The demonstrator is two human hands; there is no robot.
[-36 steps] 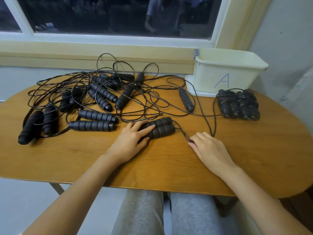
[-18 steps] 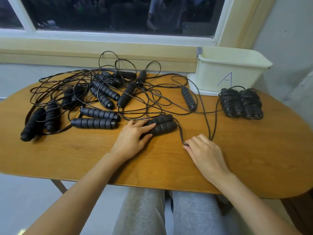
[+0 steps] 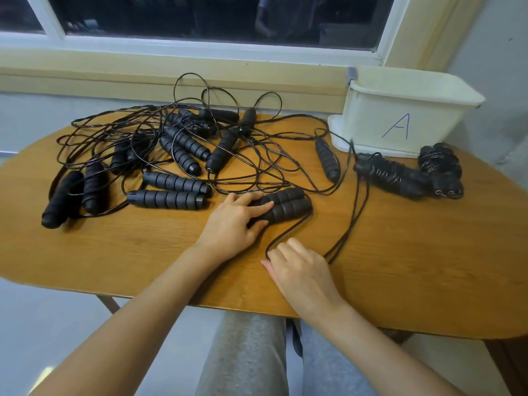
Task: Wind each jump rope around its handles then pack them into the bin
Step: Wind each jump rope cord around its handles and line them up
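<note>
The left hand (image 3: 237, 221) presses flat on the paired handles (image 3: 285, 205), long axis toward the surface (image 3: 400, 267) far-right corner. The right hand (image 3: 300, 270) covers their cord (image 3: 285, 232); grip indeterminate.

Bin (image 3: 371, 118): one is counted, cream, marked "A".
Wound bundles: two are counted, the nearer bundle (image 3: 394, 175) and the farther bundle (image 3: 441, 167).
Paired handles (image 3: 285, 204): two are counted side by side, joined by one cord (image 3: 288, 232).
Loose handles (image 3: 165, 199): about thirteen are made out in the tangle; an exact number cannot be told.
Hands: two are counted, the left hand (image 3: 231, 224) and the right hand (image 3: 300, 270).
Table (image 3: 400, 267): one is counted.
</note>
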